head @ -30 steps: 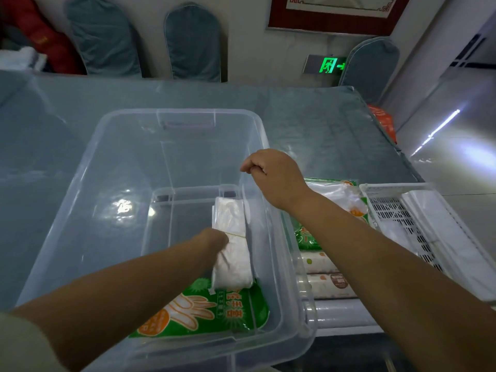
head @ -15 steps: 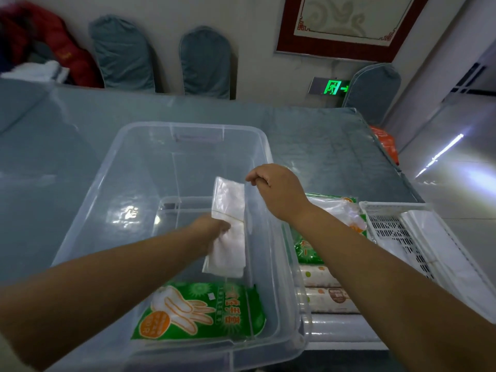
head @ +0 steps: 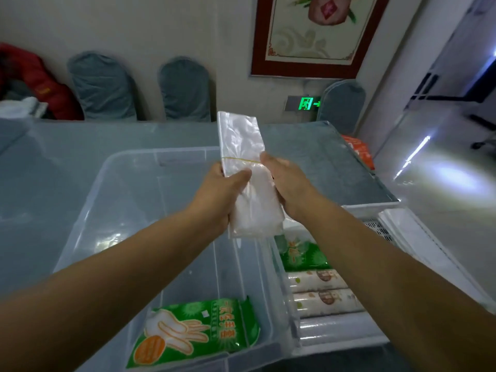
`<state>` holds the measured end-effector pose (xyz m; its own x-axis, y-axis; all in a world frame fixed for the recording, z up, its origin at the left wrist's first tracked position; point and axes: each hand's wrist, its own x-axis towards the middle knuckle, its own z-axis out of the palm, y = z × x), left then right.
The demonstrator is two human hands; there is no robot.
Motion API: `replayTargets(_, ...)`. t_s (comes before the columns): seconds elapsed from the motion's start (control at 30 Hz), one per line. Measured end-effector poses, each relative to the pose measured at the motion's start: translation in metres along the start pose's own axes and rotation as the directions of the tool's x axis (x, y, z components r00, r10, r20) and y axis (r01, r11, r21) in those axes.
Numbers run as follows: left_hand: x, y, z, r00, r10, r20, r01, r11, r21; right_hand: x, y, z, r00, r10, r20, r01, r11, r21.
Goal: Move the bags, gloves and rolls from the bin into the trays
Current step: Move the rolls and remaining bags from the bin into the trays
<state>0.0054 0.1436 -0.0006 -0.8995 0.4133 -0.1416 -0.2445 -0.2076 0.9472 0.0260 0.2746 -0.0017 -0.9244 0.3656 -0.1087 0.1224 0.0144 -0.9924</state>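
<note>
A bundle of clear plastic bags [head: 241, 146], tied with a yellow rubber band, is held upright above the clear plastic bin [head: 88, 210]. My left hand [head: 222, 189] grips its left edge and my right hand [head: 284, 181] holds its right edge. A green pack of gloves [head: 196, 331] lies flat at the bin's near right corner. To the right of the bin, a white tray [head: 335, 345] holds another green glove pack [head: 303, 256] and several rolls [head: 319, 291].
A second white slatted tray [head: 375, 229] with clear bags [head: 418, 237] stands at the far right. The grey table [head: 308, 157] stretches behind the bin. Covered chairs [head: 185, 89] line the wall. An orange packet [head: 357, 149] lies past the table's right edge.
My left hand has lifted the bag bundle out of the bin to chest height. My right hand left the bin's rim and took hold of the bundle's right side.
</note>
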Motion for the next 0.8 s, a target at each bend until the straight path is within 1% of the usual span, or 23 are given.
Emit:
replayTargets(0.07,0.001,-0.004,0.024,0.998,-0.032,0.055,0.031,0.999,0.017,-0.008,0.004,-0.022,0.997,0.068,-0.026,-0.065,0.991,0.117)
replayTargets(0.13,0.002,-0.01,0.048,0.988,-0.066,0.142,0.059,0.997,0.051,-0.016,0.009,-0.051,0.989,0.143,-0.029,-0.135,0.975,0.178)
replayTargets(0.2,0.003,-0.017,0.077,0.97,-0.09,0.225,0.056,0.987,0.152,-0.022,0.015,-0.084,0.978,0.203,-0.049,-0.186,0.952,0.243)
replayTargets(0.27,0.007,-0.025,0.108,0.944,-0.091,0.319,-0.008,0.955,0.297,-0.026,0.021,-0.12,0.97,0.216,-0.107,-0.174,0.934,0.312)
replayTargets(0.33,0.011,-0.036,0.144,0.91,-0.123,0.397,-0.057,0.909,0.412,-0.028,0.032,-0.159,0.966,0.173,-0.19,-0.1,0.934,0.342)
replayTargets(0.4,0.018,-0.051,0.184,0.884,-0.188,0.429,-0.043,0.879,0.475,-0.031,0.043,-0.204,0.956,0.136,-0.259,-0.045,0.943,0.331)
replayTargets(0.5,0.028,-0.08,0.25,0.854,-0.265,0.448,-0.023,0.841,0.541,-0.036,0.061,-0.284,0.924,0.121,-0.361,-0.038,0.973,0.228)
replayTargets(0.6,0.042,-0.123,0.305,0.871,-0.289,0.397,0.004,0.812,0.583,-0.039,0.082,-0.365,0.883,0.135,-0.45,-0.096,0.989,0.109)
replayTargets(0.63,0.047,-0.14,0.318,0.882,-0.273,0.384,-0.039,0.77,0.637,-0.04,0.09,-0.388,0.873,0.145,-0.466,-0.118,0.989,0.088)
replayTargets(0.67,0.051,-0.158,0.327,0.886,-0.256,0.387,-0.119,0.68,0.723,-0.042,0.098,-0.41,0.865,0.156,-0.476,-0.143,0.988,0.063)
replayTargets(0.73,0.053,-0.196,0.336,0.867,-0.249,0.431,-0.314,0.397,0.862,-0.046,0.115,-0.446,0.859,0.181,-0.479,-0.205,0.979,0.002)
replayTargets(0.77,0.052,-0.215,0.339,0.847,-0.265,0.462,-0.392,0.278,0.877,-0.048,0.124,-0.459,0.859,0.197,-0.473,-0.237,0.971,-0.026)
replayTargets(0.8,0.05,-0.233,0.34,0.818,-0.295,0.494,-0.46,0.183,0.869,-0.049,0.133,-0.47,0.86,0.211,-0.465,-0.264,0.963,-0.051)
